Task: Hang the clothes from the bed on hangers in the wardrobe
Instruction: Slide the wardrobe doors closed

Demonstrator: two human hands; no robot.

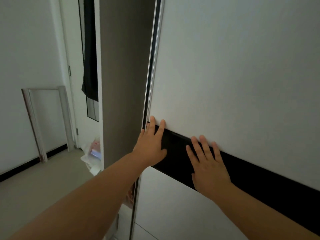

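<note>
Both flat against tall white sliding wardrobe door, left hand near its left edge, right hand on black band, grips spread, clamping nothing; probably heavy, stiff, smooth, best shoved by palm friction.

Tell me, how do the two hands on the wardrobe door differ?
The left hand sits higher, at the door's metal edge, fingertips reaching onto the white panel; the right hand sits lower and further in, mostly on the black band. The left hand's fingers lie closer together; the right hand's are spread wider. Both lie flat, palms on the door, holding nothing.
</note>
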